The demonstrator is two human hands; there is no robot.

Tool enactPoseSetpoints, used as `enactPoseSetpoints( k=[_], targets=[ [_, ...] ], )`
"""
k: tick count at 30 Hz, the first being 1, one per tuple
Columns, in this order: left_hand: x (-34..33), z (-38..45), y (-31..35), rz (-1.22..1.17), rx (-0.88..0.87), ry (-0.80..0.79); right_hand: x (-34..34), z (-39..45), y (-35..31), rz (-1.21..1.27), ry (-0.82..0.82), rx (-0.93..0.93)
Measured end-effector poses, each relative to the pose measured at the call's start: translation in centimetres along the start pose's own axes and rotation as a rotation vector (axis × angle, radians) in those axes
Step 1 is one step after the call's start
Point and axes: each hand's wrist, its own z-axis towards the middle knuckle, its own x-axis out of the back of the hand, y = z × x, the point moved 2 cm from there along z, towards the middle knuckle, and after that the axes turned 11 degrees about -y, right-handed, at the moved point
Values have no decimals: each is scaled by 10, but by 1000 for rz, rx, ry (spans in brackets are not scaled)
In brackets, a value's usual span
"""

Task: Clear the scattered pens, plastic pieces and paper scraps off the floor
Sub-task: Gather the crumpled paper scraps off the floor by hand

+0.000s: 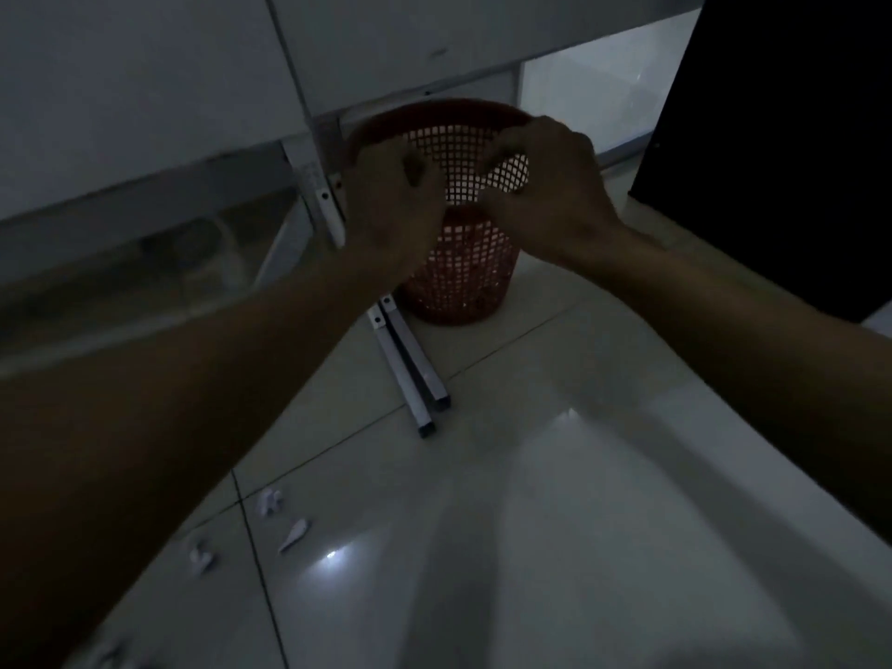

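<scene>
Both of my hands hover over the mouth of a red mesh waste basket (458, 287) that stands on the tiled floor. My left hand (391, 205) is at the basket's left rim with its fingers curled downward. Fingers bent, my right hand (550, 185) is at the right rim. The dim light hides whether either hand holds anything. White paper scraps lie on the floor nearer to me: a crumpled one (270, 499), a pointed strip (294, 534), another bit (200, 558) and a faint one (112, 655) at the bottom left.
Two grey square metal tubes (415, 379) lie on the floor just in front of the basket. A white desk frame with a leg (318, 185) runs behind and to the left. A black panel (772, 161) stands at the right. Glossy tiles (579, 499) stretch toward me.
</scene>
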Motion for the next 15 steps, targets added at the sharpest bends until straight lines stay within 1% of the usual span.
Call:
enactPoseSetpoints(
  k=[3, 5, 9, 12, 15],
  targets=[
    [-2, -58, -2, -22, -57, 82, -9, -56, -4, 52, 31, 66],
    [-3, -92, -10, -76, -34, 78, -19, -101, -5, 41, -44, 56],
    [-11, -170, -33, -193, 117, -47, -43, -204, 0, 80, -368, -88],
    [-21, -223, -53, -287, 295, -179, -55, -278, 1, 142, -553, -166],
    [-25, -266, -66, -333, 410, -273, -63, -339, 0, 207, -730, -209]
  ],
)
